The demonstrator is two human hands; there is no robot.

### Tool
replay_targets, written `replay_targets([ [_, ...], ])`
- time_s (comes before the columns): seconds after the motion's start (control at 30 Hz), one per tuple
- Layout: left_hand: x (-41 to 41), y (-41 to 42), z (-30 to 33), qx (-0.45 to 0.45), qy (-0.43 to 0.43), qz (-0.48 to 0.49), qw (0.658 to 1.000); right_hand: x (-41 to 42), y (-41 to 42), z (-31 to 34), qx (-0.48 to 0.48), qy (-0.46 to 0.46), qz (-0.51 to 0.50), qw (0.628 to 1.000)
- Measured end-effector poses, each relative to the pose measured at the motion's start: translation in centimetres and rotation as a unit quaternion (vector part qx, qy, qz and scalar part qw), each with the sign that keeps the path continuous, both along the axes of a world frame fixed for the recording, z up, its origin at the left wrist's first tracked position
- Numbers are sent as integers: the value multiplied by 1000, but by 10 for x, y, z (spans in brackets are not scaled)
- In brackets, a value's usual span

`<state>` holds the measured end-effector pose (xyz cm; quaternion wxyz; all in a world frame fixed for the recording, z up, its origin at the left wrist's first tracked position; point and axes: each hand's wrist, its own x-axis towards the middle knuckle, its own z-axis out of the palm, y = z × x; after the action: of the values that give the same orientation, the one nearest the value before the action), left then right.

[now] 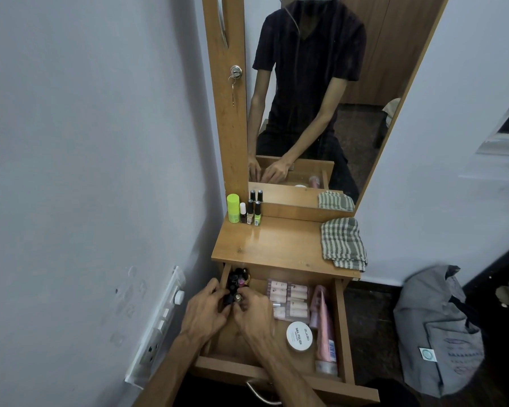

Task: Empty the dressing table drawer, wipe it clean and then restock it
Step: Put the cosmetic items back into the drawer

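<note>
The wooden drawer (342,324) is pulled out below the dressing table top (276,245). Both hands reach into its left back corner, where several small dark nail polish bottles (238,279) are clustered. My left hand (206,309) closes around black-capped bottles. My right hand (254,314) pinches a gold-capped bottle (238,297) beside it. In the drawer also lie packs of pink press-on nails (290,299), a white round nail polish remover tub (299,336) and a pink tube (323,330). On the top stand a green bottle (233,207) and three polish bottles (251,213).
A folded checked cloth (343,243) lies at the table top's right edge. A tall mirror (321,92) rises behind, with a keyed lock (235,72) in its frame. A switchboard (159,324) is on the left wall. A grey bag (441,333) sits on the floor to the right.
</note>
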<state>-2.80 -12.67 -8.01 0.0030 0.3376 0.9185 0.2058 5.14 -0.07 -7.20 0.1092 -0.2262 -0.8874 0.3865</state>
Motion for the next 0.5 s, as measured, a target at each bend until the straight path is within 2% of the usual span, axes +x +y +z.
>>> replay_targets([
  [0.23, 1, -2, -1, 22, 7, 7, 1000, 6, 3, 0, -8, 4, -22, 1000],
  [0.5, 2, 0, 7, 134, 46, 22, 990, 7, 11, 6, 0, 50, -47, 998],
])
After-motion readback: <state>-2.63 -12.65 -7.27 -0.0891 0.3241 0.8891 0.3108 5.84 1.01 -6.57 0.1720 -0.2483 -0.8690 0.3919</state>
